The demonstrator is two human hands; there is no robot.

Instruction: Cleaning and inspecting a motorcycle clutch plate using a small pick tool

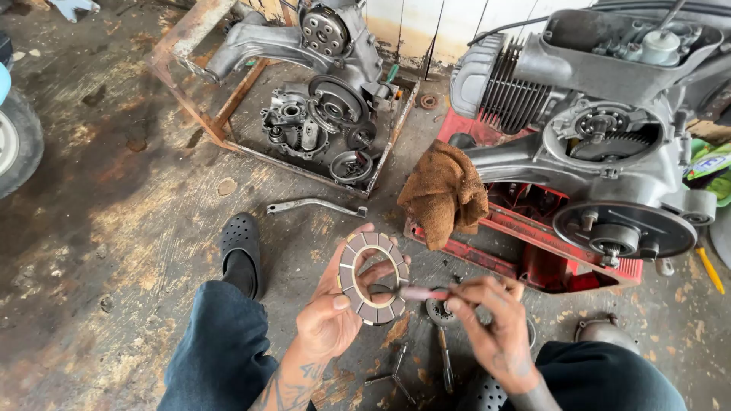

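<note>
On the floor (114, 198), the engine (601, 144) sits to the right on a stand (533, 236), with a rag (445, 194) draped over the stand's left end. Behind and to the left, a second engine (320, 46) rests in a metal frame (228, 114), with loose parts (304, 129) lying in front of it inside the frame. A lever (316, 205) lies on the floor in front of the frame. Nearest the camera, the left hand (331, 312) holds a ring-shaped plate (373, 278) just left of the right hand (495, 327), above tools (396, 373) on the floor. A shoe (242, 247) lies to the left of the hands.
</note>
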